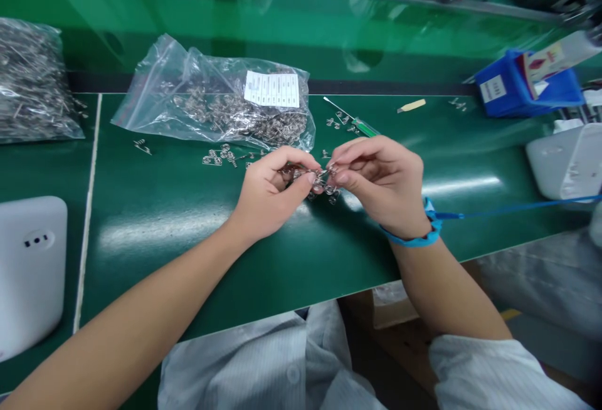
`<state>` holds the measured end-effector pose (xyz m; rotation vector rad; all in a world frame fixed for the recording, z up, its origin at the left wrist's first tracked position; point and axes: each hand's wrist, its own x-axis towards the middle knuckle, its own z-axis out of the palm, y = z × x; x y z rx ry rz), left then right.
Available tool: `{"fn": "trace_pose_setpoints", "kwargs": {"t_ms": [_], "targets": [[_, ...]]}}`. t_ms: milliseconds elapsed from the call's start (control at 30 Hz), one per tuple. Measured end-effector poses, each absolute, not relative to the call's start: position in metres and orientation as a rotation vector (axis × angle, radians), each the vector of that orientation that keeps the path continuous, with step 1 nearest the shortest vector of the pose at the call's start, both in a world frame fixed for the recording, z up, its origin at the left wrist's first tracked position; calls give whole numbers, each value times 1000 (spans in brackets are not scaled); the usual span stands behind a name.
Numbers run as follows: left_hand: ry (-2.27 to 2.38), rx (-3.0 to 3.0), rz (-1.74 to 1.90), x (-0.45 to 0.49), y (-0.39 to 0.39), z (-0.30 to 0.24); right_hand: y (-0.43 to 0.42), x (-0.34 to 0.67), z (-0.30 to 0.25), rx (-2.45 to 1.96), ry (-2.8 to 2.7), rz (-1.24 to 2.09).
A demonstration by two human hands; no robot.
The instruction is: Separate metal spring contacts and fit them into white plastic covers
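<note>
My left hand (273, 190) and my right hand (380, 178) meet over the middle of the green mat (188, 222), fingertips pinched together on small tangled metal springs (324, 181). Both hands are closed on these springs. Just behind them lies a clear plastic bag of springs (221, 106) with a white label, and loose springs (221, 156) are scattered on the mat between the bag and my hands. A blue wrist strap (421, 234) circles my right wrist, its cord running off to the right.
A second bag of metal parts (32, 84) lies far left. A white device (28, 272) sits at the left front. A green-handled tool (357, 121), a small stick (411, 106), a blue bin (522, 84) and a white box (564, 159) stand to the right.
</note>
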<state>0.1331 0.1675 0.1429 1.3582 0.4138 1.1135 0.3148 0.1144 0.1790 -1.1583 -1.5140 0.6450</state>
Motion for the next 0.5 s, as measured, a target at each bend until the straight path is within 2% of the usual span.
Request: {"fn": "trace_pose_setpoints", "kwargs": {"t_ms": [200,500], "targets": [[544,1467,1188,134,169,143,112,314,178,-1199,-1380,897],[514,1468,1208,135,166,142,112,311,178,-1205,-1387,809]]}}
